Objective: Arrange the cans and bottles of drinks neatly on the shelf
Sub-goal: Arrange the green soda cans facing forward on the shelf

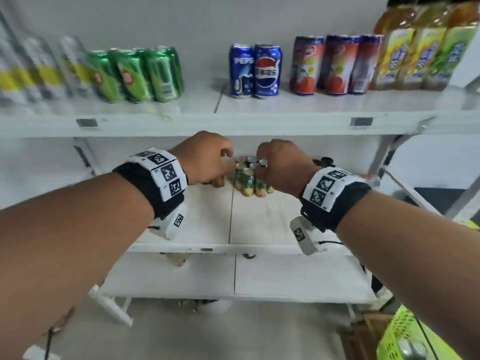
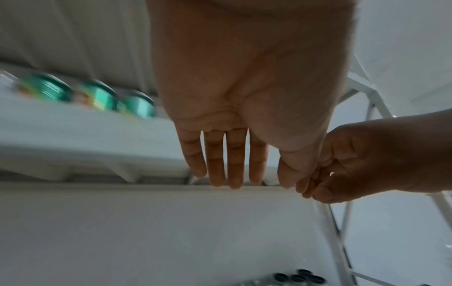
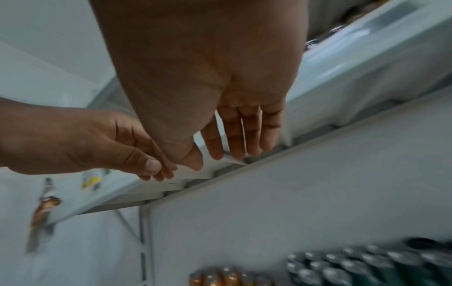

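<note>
The left hand [image 1: 205,158] and right hand [image 1: 281,166] are held relaxed and empty, fingers extended, just above the green-and-yellow cans [image 1: 248,180] clustered on the middle shelf [image 1: 259,224]. At twelve o'clock, rows of cans and bottles [image 1: 267,70] are ranged on the upper shelf [image 1: 233,120].

White shelf [image 1: 259,120] stocked with drinks.
Top board: green cans [image 1: 137,74], blue cans [image 1: 255,70], red cans [image 1: 335,64], bottles [image 1: 420,45]; small cans [image 1: 249,180] below.

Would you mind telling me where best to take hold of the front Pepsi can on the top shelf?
Probably round the middle of the Pepsi can, coming from the front: it stands upright, its front is open, and a second can crowds its left side.
</note>
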{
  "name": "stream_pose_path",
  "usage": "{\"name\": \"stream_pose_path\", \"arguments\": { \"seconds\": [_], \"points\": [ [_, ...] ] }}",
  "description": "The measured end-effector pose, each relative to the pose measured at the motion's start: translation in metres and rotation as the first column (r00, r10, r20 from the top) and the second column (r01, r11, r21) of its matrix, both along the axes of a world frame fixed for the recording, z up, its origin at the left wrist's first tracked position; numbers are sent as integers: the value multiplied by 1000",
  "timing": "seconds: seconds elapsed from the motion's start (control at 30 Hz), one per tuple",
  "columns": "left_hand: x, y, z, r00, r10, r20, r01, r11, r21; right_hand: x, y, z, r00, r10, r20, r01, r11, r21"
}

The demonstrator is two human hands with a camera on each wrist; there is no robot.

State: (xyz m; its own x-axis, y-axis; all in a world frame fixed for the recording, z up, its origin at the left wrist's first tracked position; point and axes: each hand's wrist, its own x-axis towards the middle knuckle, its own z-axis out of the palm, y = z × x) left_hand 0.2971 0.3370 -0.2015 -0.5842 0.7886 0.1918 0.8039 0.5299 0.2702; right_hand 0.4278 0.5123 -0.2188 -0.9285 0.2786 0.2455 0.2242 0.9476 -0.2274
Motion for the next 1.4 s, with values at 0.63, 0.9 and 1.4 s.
{"name": "stream_pose_path", "arguments": {
  "seconds": [0.63,0.9,1.4],
  "points": [
    [-170,-343,136,939,248,-239,-208,961,182,-224,-323,150,924,295,-245,-255,950,181],
    [-265,-331,180,897,300,-325,-235,946,224,-341,-302,205,920,289,-264,-214,936,278],
    [-383,-270,194,912,217,-347,-180,974,137,-481,-271,215,983,182,31,-183,932,314]
  ]
}}
